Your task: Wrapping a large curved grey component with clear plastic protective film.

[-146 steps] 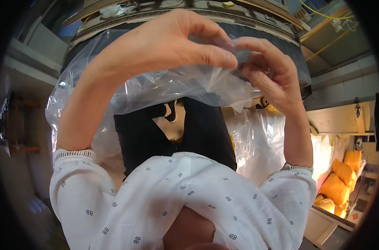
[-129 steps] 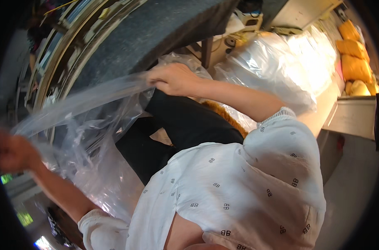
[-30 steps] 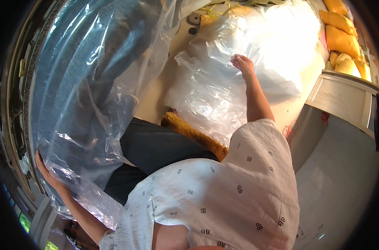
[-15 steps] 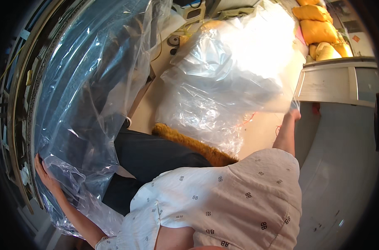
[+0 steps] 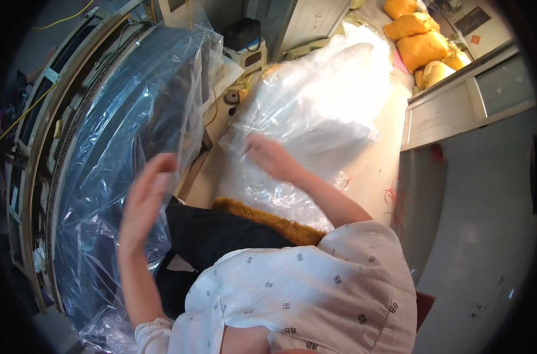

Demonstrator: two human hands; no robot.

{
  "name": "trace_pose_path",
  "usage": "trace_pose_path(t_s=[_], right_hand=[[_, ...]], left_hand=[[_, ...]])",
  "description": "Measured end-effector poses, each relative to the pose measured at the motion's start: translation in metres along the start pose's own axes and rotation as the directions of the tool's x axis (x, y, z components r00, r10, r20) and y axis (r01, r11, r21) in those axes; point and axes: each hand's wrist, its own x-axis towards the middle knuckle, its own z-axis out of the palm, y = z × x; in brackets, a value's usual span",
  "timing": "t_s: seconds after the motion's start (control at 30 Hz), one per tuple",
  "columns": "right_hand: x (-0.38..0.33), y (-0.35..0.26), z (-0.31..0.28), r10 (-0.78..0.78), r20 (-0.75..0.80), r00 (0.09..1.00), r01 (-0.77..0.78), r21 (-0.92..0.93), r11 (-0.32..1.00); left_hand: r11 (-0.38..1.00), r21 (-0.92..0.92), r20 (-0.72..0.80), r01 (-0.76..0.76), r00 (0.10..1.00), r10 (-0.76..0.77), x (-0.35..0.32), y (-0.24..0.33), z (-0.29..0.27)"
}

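My left hand is raised over the clear plastic sheet on the left. Motion blurs it, but its fingers look stretched upward and to the right, with nothing seen in them. Across the middle reaches my right arm. My right hand is over the near left part of a heap of clear plastic film, its fingers curled in. Blur hides whether film is pinched in them. The sheet on the left drapes in shiny folds over a dark, curved surface.
Brown plush fabric lies at the heap's near edge, beside my dark trousers. A metal-edged frame curves along the far left. Yellow sacks are piled at the back right, behind a pale panel. Red string lies right.
My right hand has let go of the film's right edge and swung left across the heap. My left hand has lifted off the left sheet's outer edge and moved up and right.
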Motion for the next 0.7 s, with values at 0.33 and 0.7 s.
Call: trace_pose_path(t_s=[0.33,0.7], right_hand=[[0.011,-0.1,-0.007,-0.056,0.399,0.915,-0.081,0.319,0.944],[0.108,-0.073,-0.142,-0.358,-0.381,0.852,0.234,-0.336,0.913]], left_hand=[[0.891,-0.328,0.509,0.313,0.853,-0.113,0.017,-0.024,0.053],[0.901,0.374,-0.125,-0.221,0.95,0.285,-0.018,0.012,-0.006]])
